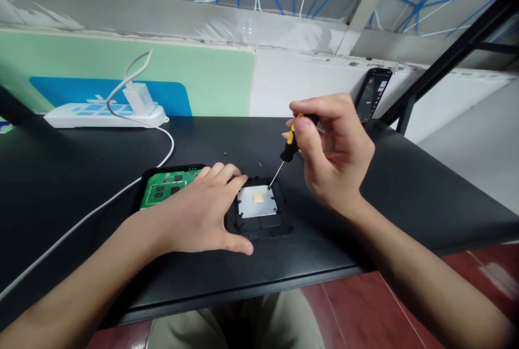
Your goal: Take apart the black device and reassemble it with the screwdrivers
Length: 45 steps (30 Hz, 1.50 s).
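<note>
In my right hand [334,149] is a black and yellow screwdriver [290,146], slanting down to the left. Its tip meets the upper right corner of a silver metal plate [249,207] that carries a small pale yellow pad [258,197]. The plate sits in a black plastic cover [267,227]. My left hand [203,213] lies with fingers stretched and thumb spread along the cover's left side. Partly hidden behind that hand is a green circuit board [166,184] in a black casing. Two small screws, one loose screw [260,164] and another screw [225,153], lie beyond the cover.
A white power strip [101,116] with a plugged-in charger [139,99] stands at the back left. From it a white cable [101,211] runs across the black table [324,254] past the casing. A phone [373,94] leans against the wall near a black metal frame [441,62].
</note>
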{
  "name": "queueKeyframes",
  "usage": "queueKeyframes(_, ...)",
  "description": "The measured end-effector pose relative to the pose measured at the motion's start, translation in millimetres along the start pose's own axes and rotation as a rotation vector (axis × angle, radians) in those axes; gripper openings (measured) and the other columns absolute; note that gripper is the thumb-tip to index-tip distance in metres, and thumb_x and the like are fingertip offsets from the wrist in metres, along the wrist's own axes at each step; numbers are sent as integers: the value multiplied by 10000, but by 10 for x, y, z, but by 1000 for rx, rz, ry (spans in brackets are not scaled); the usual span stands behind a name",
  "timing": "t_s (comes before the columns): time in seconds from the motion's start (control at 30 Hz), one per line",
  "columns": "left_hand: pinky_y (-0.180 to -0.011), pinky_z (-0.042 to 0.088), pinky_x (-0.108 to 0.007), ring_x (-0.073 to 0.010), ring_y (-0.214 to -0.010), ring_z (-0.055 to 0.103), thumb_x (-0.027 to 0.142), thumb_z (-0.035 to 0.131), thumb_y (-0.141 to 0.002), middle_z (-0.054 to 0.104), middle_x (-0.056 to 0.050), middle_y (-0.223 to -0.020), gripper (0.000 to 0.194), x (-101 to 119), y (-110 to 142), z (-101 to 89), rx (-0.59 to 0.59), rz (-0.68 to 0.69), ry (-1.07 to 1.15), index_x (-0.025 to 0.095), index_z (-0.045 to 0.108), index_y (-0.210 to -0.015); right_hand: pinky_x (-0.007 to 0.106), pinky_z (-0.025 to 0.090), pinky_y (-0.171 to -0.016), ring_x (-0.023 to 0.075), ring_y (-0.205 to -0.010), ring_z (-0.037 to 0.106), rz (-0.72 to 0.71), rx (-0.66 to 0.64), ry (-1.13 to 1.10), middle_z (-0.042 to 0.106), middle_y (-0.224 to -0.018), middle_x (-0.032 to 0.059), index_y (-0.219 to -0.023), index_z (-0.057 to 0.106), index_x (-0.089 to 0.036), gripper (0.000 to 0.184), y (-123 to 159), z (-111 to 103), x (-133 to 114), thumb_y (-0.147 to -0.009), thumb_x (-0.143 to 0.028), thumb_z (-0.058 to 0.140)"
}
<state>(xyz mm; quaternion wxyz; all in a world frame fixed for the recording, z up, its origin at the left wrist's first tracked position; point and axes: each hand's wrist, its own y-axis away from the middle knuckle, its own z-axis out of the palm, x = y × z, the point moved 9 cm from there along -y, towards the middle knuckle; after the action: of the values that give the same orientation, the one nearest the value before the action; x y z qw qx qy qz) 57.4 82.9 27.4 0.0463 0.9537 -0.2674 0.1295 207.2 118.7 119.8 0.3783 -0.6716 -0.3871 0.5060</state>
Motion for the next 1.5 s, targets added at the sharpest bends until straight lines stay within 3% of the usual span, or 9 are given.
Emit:
queueKeyframes(0.17, -1033, 411, -518, -386, -1175, 527, 746, 719, -739, 565, -157, -1333, 967, 0, 6, -3, 2, -6, 15, 151, 502, -1469, 414, 665, -821, 217, -1043, 733, 97, -71, -106, 701, -1250, 19, -1290, 630, -343, 314, 23, 44, 97, -1066, -324, 412)
queueKeyframes(0.3, -1028, 414, -527, -393, -1176, 524, 753, 723, -730, 566, -161, -1328, 968, 2, 4, -5, 8, -2, 10, 158, 508, -1463, 383, 671, -742, 212, -935, 720, 9, -17, -18, 690, -1114, 38, -1131, 688, -311, 185, 5, 13, 28, -980, -386, 613)
queueKeyframes(0.37, -1024, 417, -524, -393, -1173, 526, 753, 724, -730, 565, -162, -1329, 968, 2, 3, -4, 11, 1, 12, 155, 512, -1460, 366, 671, -740, 201, -929, 709, 1, -6, -22, 692, -1071, 37, -1140, 661, -299, 195, 7, 28, 29, -962, -377, 647)
queueKeyframes(0.57, -1032, 414, -520, -386, -1173, 522, 766, 717, -732, 561, -163, -1333, 991, 5, 0, -1, -2, -5, 17, 131, 508, -1462, 382, 670, -798, 185, -1002, 716, 101, -43, -127, 660, -1232, 36, -1269, 584, -325, 283, 46, 80, 171, -1061, -418, 418)
queueKeyframes(0.77, -1036, 407, -511, -393, -1187, 513, 776, 701, -740, 552, -176, -1337, 1015, 0, 13, -4, -9, -4, 3, 105, 493, -1472, 343, 653, -748, 198, -965, 666, 9, 44, -6, 620, -1067, 44, -1154, 690, -299, 243, 14, -27, 98, -936, -404, 678)
queueKeyframes(0.97, -1039, 406, -510, -381, -1170, 523, 765, 718, -734, 554, -160, -1339, 995, -10, 7, 6, 2, -4, 11, 128, 502, -1467, 410, 649, -854, 197, -1018, 711, 88, -42, -175, 695, -1142, 32, -1301, 597, -290, 325, 56, 63, 109, -1077, -312, 362)
queueKeyframes(1.17, -1040, 407, -501, -382, -1180, 511, 757, 732, -732, 547, -175, -1343, 1026, -12, 9, 20, -7, -8, -28, 85, 497, -1470, 355, 652, -738, 185, -918, 686, -28, 2, -5, 646, -1061, 31, -1182, 673, -284, 243, 23, 14, 21, -959, -376, 652)
queueKeyframes(1.37, -1050, 401, -500, -378, -1175, 517, 757, 735, -728, 551, -167, -1346, 1032, -19, 7, 20, -5, -12, -10, 97, 488, -1481, 377, 659, -771, 209, -1000, 719, 76, 11, -157, 723, -1136, 42, -1221, 642, -291, 276, 44, 15, 108, -1050, -315, 428)
queueKeyframes(1.5, -1048, 402, -499, -373, -1177, 507, 750, 740, -734, 542, -174, -1344, 1033, -16, -5, 25, -10, -11, -30, 81, 488, -1479, 377, 660, -739, 210, -959, 704, 26, -1, -33, 670, -1143, 50, -1180, 670, -316, 218, 29, 16, 74, -1004, -389, 563)
